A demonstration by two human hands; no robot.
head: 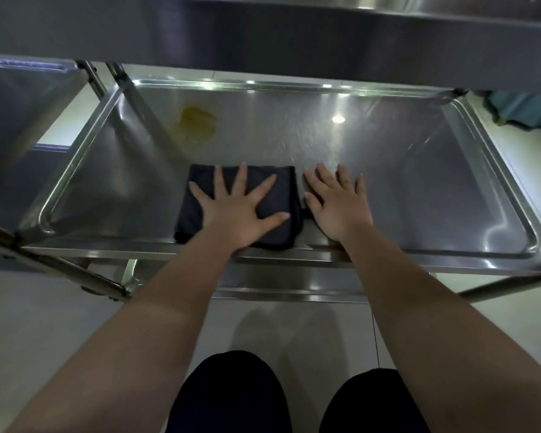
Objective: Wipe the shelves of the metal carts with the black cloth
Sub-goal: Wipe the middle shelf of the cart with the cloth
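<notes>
Under straight, splayed fingers of left hand [235,210]: folded black cloth [277,195] on cart shelf [403,189]. Right hand [338,205] just beside, fingers flat, extended. Beyond left fingertips: yellowish patch [196,125], perhaps residue.

A single head-worn wide-angle view looks forward and steeply down from close in front of the cart's shelf [419,189]. The shelf's near edge runs across mid-frame. Its far edge lies just under the upper shelf [294,35], which fills the top. The lens bends the rims into curves. The left forearm [156,332] and right forearm [434,323] enter from the bottom corners. The person's knees [231,395] sit at bottom centre over the floor [60,323]. A neighbouring cart [19,120] shows at the left edge.
</notes>
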